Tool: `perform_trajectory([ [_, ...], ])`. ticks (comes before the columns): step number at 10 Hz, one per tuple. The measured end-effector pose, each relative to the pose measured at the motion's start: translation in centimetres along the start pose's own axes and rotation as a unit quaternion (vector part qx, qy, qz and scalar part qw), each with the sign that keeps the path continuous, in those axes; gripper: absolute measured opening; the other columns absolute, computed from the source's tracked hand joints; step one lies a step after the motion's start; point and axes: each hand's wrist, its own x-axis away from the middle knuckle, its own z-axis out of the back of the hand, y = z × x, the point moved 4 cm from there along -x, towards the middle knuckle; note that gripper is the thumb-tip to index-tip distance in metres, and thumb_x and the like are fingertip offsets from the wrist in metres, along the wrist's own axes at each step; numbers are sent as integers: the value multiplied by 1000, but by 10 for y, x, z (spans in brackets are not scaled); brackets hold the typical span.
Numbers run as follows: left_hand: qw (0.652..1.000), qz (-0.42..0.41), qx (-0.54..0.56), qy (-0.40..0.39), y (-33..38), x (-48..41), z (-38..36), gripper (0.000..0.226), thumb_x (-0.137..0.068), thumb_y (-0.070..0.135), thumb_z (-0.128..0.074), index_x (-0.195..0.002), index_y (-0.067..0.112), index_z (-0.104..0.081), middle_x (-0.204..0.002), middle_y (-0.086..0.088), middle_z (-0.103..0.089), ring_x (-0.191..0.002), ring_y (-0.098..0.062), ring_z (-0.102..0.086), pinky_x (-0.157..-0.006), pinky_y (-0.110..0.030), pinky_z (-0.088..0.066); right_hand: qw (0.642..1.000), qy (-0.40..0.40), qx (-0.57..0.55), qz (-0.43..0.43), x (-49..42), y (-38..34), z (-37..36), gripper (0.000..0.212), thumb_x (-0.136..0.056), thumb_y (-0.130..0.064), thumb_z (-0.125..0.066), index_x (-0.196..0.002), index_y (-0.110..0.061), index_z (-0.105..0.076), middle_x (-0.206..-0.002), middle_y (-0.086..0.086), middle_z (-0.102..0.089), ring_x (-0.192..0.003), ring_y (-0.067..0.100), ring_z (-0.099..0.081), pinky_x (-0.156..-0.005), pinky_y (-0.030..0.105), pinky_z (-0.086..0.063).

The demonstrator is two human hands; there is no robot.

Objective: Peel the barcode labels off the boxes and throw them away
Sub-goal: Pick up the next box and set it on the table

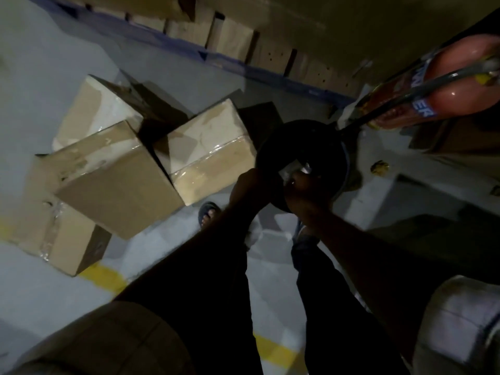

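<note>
Several brown cardboard boxes sealed with clear tape lie on the grey floor at left: one at the front (119,182), one beside it (211,150), one behind (94,109) and one lower left (65,239). A round black bin (324,142) stands right of them. Both my hands are over its opening. My right hand (304,186) pinches a small pale barcode label (290,169) at its fingertips. My left hand (250,184) is close beside it, fingers curled; the dim light hides whether it holds the label.
A red fire extinguisher (457,79) hangs at upper right, its hose running down toward the bin. Flattened cardboard (232,39) leans along the far wall. Yellow floor lines (102,276) cross below the boxes. My feet in sandals (207,215) stand near the bin. A pale drum (460,320) is at lower right.
</note>
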Motion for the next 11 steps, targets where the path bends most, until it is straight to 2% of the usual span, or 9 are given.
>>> perform_trajectory([
  [1, 999, -16, -30, 37, -26, 6, 32, 41, -98, 41, -47, -106, 6, -67, -115, -15, -67, -107, -34, -62, -75, -30, -39, 996, 11, 43, 73, 14, -50, -11, 31, -100, -32, -47, -103, -7, -65, -107, 19, -67, -103, 37, -62, -84, 37, -44],
  [3, 991, 19, -16, 129, -138, 6, 124, 49, -101, 44, -44, -101, 3, -70, -113, -19, -68, -109, -35, -61, -85, -34, -45, 985, -30, 81, 149, 17, -172, -52, 41, -99, -45, -46, -100, -11, -67, -104, 16, -71, -101, 37, -64, -83, 36, -50],
  [4, 971, 78, 45, 220, -215, 10, 181, 41, -96, 43, -51, -93, 8, -72, -104, -17, -71, -96, -31, -66, -78, -34, -46, 977, -51, 90, 185, 12, -240, -84, 39, -98, -45, -50, -111, -13, -69, -116, 13, -69, -112, 33, -61, -89, 34, -46],
  [5, 924, 145, 117, 334, -294, 17, 233, 30, -86, 37, -60, -99, 13, -73, -107, -14, -70, -99, -32, -65, -89, -36, -53, 961, -96, 97, 242, -4, -302, -126, 33, -97, -33, -54, -115, -8, -66, -123, 17, -64, -116, 33, -57, -88, 31, -42],
  [6, 899, 191, 148, 365, -350, 14, 256, 46, -84, 39, -63, -119, 11, -65, -125, -12, -63, -114, -32, -60, -97, -38, -50, 962, -121, 82, 230, -29, -344, -165, 46, -93, -32, -62, -133, -11, -56, -138, 18, -54, -126, 33, -51, -99, 33, -40],
  [7, 899, 190, 252, 304, -383, -9, 247, 53, -85, 41, -67, -126, 8, -58, -125, -8, -64, -115, -29, -61, -91, -34, -50, 973, -131, 54, 183, -52, -363, -195, 68, -92, -38, -63, -150, -17, -35, -153, 15, -36, -138, 35, -37, -112, 44, -35],
  [9, 869, 198, 331, 309, -395, -8, 237, 55, -83, 58, -61, -102, 7, -70, -97, -10, -71, -89, -28, -67, -75, -36, -56, 985, -138, -64, 80, -49, -340, -219, 59, -86, -43, -70, -131, -10, -53, -124, 11, -59, -112, 28, -60, -92, 41, -53],
  [10, 842, 218, 349, 348, -399, 34, 247, 62, -74, 69, -57, -86, 10, -71, -81, -11, -70, -83, -33, -68, -60, -30, -44, 982, -51, -174, 62, -24, -339, -191, 38, -80, -44, -75, -103, -17, -60, -104, 3, -63, -93, 21, -64, -77, 34, -53],
  [11, 815, 200, 425, 341, -391, 86, 274, 51, -71, 70, -59, -76, 20, -72, -77, -3, -71, -80, -29, -69, -74, -47, -57, 982, -69, -177, 15, 15, -350, -146, 41, -77, -54, -69, -94, -17, -65, -101, 3, -67, -86, 19, -64, -81, 34, -54],
])
